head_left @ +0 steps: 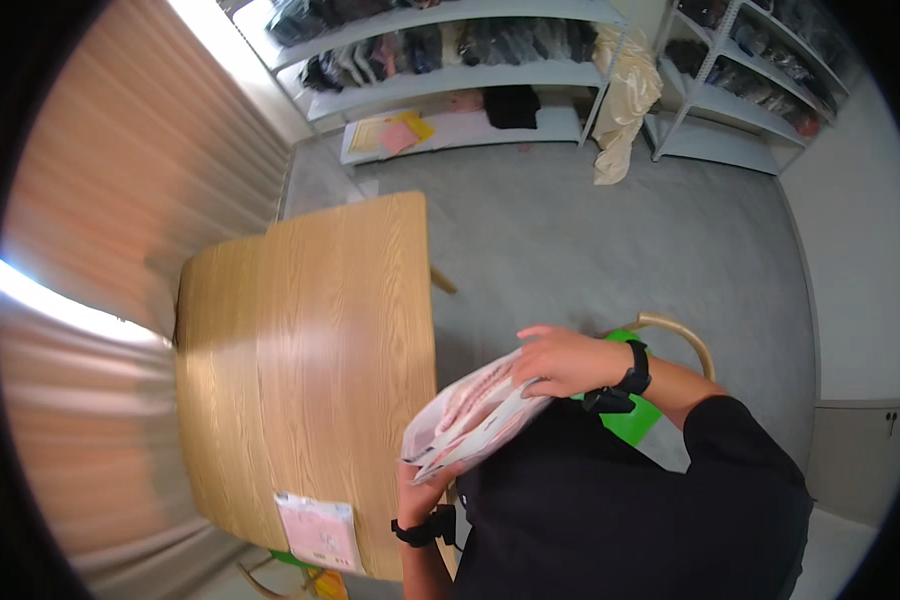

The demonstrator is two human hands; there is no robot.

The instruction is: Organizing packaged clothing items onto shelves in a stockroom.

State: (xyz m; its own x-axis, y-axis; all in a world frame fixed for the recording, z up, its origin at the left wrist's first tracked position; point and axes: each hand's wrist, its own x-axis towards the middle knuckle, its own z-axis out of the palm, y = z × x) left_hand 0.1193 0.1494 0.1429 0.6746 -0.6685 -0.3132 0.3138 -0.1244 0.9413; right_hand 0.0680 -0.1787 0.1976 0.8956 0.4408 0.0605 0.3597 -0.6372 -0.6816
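In front of my body, a flat plastic bag [475, 410] with pinkish contents and white edges is tilted, close to the table's right edge. My right hand [570, 362] grips its upper right end, thumb on the near side. At the lower left end my left hand [425, 492] holds the bag from below, its fingers partly hidden behind it. What is inside the bag cannot be made out clearly. A similar flat pink and white package [320, 532] lies on the near end of the wooden table [345, 330].
A wooden chair [682, 325] with a green seat stands beside me on the right. Shelves [460, 75] full of bagged items line the far wall, with cream cloth [627, 95] hanging at their side. Curtains [120, 150] hang along the left. A low cabinet [860, 450] stands at right.
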